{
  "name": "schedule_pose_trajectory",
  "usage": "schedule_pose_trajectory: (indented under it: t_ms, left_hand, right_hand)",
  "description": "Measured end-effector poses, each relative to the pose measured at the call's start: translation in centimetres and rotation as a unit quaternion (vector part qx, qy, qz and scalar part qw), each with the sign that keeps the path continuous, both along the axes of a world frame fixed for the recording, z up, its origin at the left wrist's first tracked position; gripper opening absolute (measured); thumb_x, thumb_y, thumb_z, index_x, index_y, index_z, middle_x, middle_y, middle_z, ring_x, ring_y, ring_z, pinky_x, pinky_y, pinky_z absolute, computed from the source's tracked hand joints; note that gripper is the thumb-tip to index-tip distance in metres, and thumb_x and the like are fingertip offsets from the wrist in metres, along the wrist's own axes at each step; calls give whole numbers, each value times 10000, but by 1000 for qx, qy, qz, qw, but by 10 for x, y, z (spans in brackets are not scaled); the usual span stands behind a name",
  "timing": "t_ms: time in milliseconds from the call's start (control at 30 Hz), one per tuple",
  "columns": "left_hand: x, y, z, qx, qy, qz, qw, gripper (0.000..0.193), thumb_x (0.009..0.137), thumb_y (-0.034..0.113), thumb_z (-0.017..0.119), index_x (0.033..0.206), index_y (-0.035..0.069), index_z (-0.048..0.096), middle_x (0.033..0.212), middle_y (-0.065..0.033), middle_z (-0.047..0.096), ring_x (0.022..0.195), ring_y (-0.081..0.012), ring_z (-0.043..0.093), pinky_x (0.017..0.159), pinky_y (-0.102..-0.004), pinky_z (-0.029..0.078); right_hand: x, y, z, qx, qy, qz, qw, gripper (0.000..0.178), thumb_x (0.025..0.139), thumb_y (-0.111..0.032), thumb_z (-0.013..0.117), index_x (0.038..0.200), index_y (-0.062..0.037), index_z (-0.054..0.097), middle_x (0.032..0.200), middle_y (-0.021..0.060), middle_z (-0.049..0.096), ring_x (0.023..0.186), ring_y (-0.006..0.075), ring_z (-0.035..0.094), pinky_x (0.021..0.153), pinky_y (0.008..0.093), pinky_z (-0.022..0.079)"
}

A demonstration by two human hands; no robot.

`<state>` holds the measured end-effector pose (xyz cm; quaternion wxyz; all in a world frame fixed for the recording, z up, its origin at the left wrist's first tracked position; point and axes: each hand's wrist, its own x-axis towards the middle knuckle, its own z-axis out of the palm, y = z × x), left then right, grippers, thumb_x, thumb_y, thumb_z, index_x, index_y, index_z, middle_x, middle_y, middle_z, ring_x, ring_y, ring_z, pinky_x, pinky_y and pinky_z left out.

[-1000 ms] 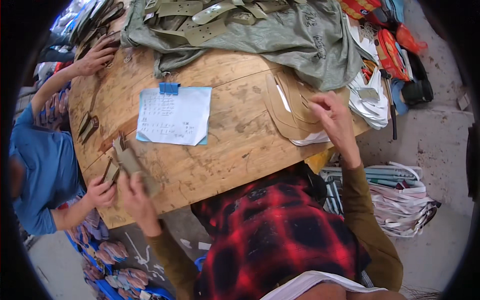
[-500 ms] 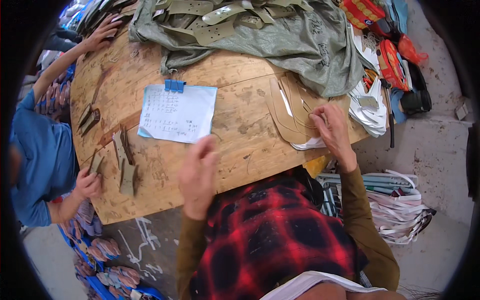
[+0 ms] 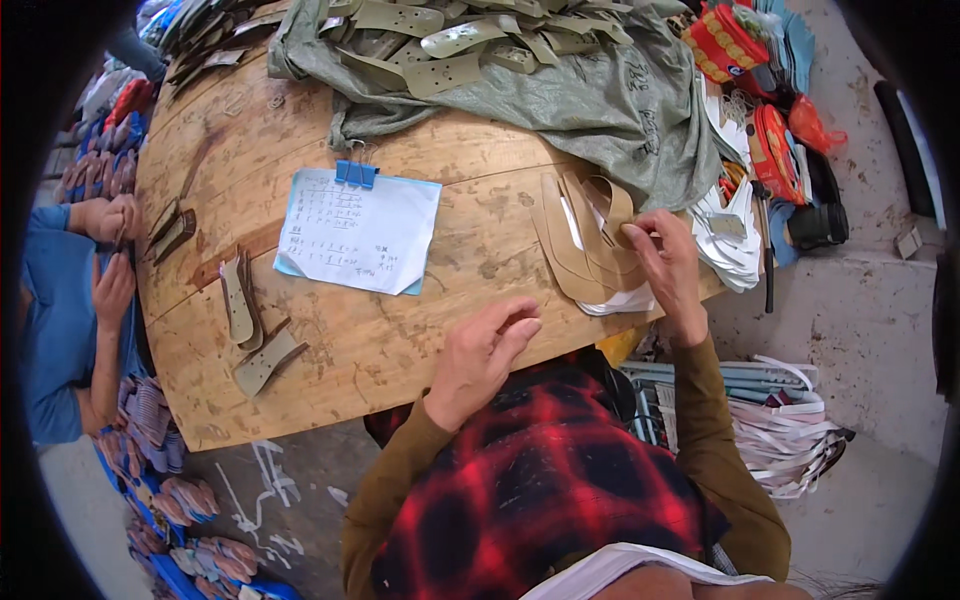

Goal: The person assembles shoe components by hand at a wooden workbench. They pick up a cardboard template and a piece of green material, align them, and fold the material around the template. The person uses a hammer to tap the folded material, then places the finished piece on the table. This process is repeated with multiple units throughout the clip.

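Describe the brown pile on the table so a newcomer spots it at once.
Start with the green sack spread over the far side of the wooden table. Nearer the person, below the sack's right part, lies the brown pile, with the right hand at its right edge. Its flat, round-ended brown pieces set it apart from the white heap further right.

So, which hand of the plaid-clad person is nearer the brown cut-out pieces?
The right hand: it is at the right edge of the brown pieces. The left hand is farther away, to their lower left.
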<state>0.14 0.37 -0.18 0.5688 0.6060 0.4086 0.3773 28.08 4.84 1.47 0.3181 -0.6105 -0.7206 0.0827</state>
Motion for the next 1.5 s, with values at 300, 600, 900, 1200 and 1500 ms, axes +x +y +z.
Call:
schedule_pose_trajectory:
  t_ms: [300,600,900,1200,1500]
  left_hand:
    - [13,21,7,-233,-307,46,922,291,993,234,571,1032,-42,654,969,-95,689,855,-140,673,701,-265,564]
    - [-30,10,22,-219,-399,121,882,379,1041,299,446,1250,1,554,1183,-118,628,1068,-223,649,714,-315,604]
    - [-48,0,22,-244,-507,156,812,346,1041,254,441,1323,63,499,1407,-79,459,1236,-236,533,931,-384,542]
    - [-49,-1,22,-230,-533,131,803,320,1027,204,450,1281,30,536,1392,-120,491,1267,-200,498,1033,-370,480]
    - [-49,-9,21,-272,-552,158,772,347,1034,193,414,1312,-4,478,1334,-175,523,1276,-241,496,1105,-377,427]
  right_hand:
    - [-86,38,67,-246,117,299,914,175,953,-162,578,961,12,602,822,92,617,730,200,592,666,319,472]
    - [-77,287,-46,-359,517,-40,776,353,936,-393,619,1100,-81,629,830,47,640,620,143,598,587,291,536]
    - [-124,260,-22,-71,461,34,884,262,955,-221,615,1111,-16,569,931,81,643,699,153,638,597,249,517]
    - [-93,158,-42,-64,87,108,988,263,984,-242,559,1145,-34,568,874,75,634,699,164,579,641,318,467]
    - [-96,111,6,-58,277,116,952,143,940,-97,614,1044,0,625,871,51,665,740,123,587,689,266,471]
